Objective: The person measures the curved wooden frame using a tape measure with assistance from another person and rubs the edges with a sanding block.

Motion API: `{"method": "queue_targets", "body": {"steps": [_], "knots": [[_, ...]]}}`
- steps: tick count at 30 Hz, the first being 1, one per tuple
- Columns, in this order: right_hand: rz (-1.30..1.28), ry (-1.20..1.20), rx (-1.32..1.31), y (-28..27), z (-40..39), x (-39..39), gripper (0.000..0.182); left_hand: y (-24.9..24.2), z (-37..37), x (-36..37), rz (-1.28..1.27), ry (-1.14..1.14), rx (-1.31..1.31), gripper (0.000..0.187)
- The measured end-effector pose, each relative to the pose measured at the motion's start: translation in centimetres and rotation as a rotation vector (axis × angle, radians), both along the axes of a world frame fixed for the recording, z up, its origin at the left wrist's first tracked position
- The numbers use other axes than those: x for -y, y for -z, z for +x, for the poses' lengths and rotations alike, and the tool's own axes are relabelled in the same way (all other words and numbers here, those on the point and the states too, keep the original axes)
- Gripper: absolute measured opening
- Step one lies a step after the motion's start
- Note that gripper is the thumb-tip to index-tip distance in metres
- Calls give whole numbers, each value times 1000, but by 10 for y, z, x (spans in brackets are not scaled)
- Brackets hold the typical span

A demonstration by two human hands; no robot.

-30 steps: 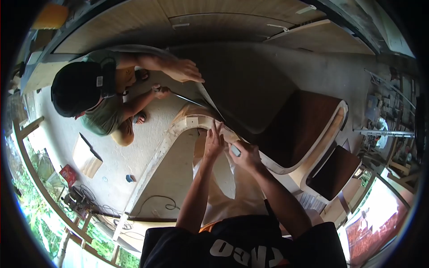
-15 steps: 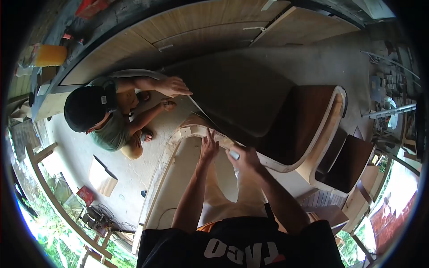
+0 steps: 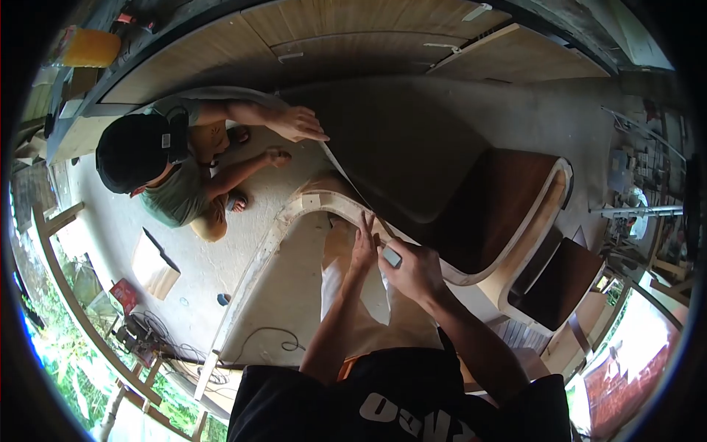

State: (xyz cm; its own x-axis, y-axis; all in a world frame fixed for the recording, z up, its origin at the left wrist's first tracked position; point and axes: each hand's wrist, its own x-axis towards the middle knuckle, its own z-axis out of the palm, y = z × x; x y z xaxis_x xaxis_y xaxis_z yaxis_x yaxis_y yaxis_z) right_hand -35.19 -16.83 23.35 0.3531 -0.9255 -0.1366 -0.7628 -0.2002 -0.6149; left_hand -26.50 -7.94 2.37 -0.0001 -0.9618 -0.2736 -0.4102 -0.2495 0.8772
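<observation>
Your left hand (image 3: 363,247) lies flat, steadying the curved pale plywood edge (image 3: 309,205), while your right hand (image 3: 412,269) grips a small grey block (image 3: 391,256) against it.

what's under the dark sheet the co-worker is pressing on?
The dark sheet lies over a curved pale wooden frame, whose edge shows along the sheet's lower border. The co-worker's hand presses its left edge. Whatever lies beneath the sheet's middle is covered.
</observation>
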Motion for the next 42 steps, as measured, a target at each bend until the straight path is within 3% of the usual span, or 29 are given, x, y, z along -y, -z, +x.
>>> {"method": "queue_targets", "body": {"steps": [2, 3, 6, 9, 13, 22, 23, 25, 28, 30, 32, 34, 35, 37, 40, 42], "knots": [[6, -74, -33, 7, -6, -11, 15, 8, 3, -2, 283, -106, -260, 73], [7, -72, -38, 14, -13, -16, 15, 10, 2, -5, 100, -82, -143, 71], [-107, -18, -6, 19, -20, -24, 19, -5, 2, 1, 125, -39, -67, 71], [-48, -91, 94, 42, -28, -47, 15, 7, -5, -3, -30, -8, 2, 72], [-97, -81, 200, 61, -43, -56, 18, -5, -4, -1, 139, 19, -8, 72], [-80, -71, 359, 93, -84, -54, 19, 8, -15, -10, -10, 117, 20, 74], [-157, -91, 358, 100, -81, -62, 17, 10, -15, -10, 181, 118, 0, 74], [-80, -202, 295, 107, -81, -69, 17, 12, -15, -10, 177, 126, 28, 74], [-169, -66, 327, 130, -81, -64, 18, 26, -13, -13, 166, 121, 8, 73], [-41, 209, 470, 140, -86, -54, 19, 10, -12, -4, 188, 135, 17, 72], [257, 291, 434, 133, -90, -41, 20, 10, -8, -7, 249, 147, 55, 71], [-13, 6, 261, 100, -75, -47, 18, 17, -3, -8, 242, 64, -12, 70], [-86, 1, 200, 103, -68, -53, 18, 11, 0, -9, 318, -11, -71, 69], [-82, 65, 193, 100, -67, -54, 17, 2, 0, -1, 381, -239, -232, 66], [112, 21, 183, 68, -64, -42, 17, 15, 3, 0, 332, -342, -277, 61], [138, -12, 176, 20, -64, -41, 17, 14, 2, -5, 326, -202, -169, 56]]}}
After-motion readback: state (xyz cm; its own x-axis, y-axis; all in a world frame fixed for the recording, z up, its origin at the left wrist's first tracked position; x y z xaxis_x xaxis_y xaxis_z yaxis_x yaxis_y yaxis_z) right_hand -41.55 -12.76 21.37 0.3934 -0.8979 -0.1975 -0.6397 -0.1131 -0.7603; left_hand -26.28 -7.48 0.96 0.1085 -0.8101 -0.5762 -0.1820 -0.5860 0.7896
